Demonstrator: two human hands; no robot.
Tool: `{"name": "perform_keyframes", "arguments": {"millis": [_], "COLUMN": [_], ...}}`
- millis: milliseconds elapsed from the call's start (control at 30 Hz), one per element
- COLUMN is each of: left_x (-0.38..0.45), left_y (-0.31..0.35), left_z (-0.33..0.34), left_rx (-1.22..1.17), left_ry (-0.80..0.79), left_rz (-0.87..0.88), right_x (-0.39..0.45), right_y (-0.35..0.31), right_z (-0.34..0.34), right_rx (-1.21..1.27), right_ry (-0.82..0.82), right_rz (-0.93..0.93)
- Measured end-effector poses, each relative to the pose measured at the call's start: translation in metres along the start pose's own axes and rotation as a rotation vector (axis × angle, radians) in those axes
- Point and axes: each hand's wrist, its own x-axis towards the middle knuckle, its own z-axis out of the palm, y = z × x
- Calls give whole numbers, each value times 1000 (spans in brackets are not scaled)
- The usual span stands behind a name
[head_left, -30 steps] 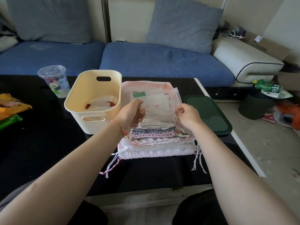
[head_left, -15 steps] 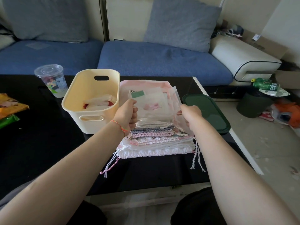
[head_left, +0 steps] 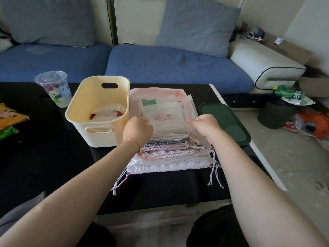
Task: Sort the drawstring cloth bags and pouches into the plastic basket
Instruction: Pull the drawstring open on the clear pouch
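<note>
A stack of drawstring cloth bags and pouches lies on the black table, cords hanging toward the front edge. On top, a sheer white pouch with a pink patch is lifted at its near edge. My left hand pinches its left corner and my right hand pinches its right corner. The cream plastic basket stands just left of the stack and holds white and red cloth pieces.
A dark green lid lies right of the stack near the table's right edge. A clear plastic cup stands left of the basket, snack packets at the far left. A blue sofa is behind; a bin and litter sit on the floor at right.
Both hands have lifted the sheer top pouch's near edge a little higher off the stack and spread it wider between them.
</note>
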Motion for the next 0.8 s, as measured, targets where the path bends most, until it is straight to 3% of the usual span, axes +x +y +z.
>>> {"name": "perform_keyframes", "arguments": {"millis": [133, 233, 400, 500, 567, 667, 800], "left_x": [-4, -5, 0, -7, -11, -12, -4], "left_y": [-8, -10, 7, 25, 34, 37, 20], "left_z": [1, 3, 1, -3, -3, -4, -3], "left_rx": [338, 367, -298, -843, -1116, -1154, -756], "left_ry": [9, 34, 54, -201, -392, -469, -241], "left_rz": [128, 189, 213, 86, 15, -99, -89], "right_x": [3, 5, 1, -11, -20, -24, -24], "right_y": [1, 1, -10, -23, -33, -35, -35], "right_z": [-2, -3, 1, 8, 15, 24, 29], "right_rx": [-110, -53, 314, 725, 831, 657, 198], "right_ry": [253, 329, 195, -80, -240, -329, -186], "right_rz": [-73, -89, -42, -93, -84, -87, -240]}}
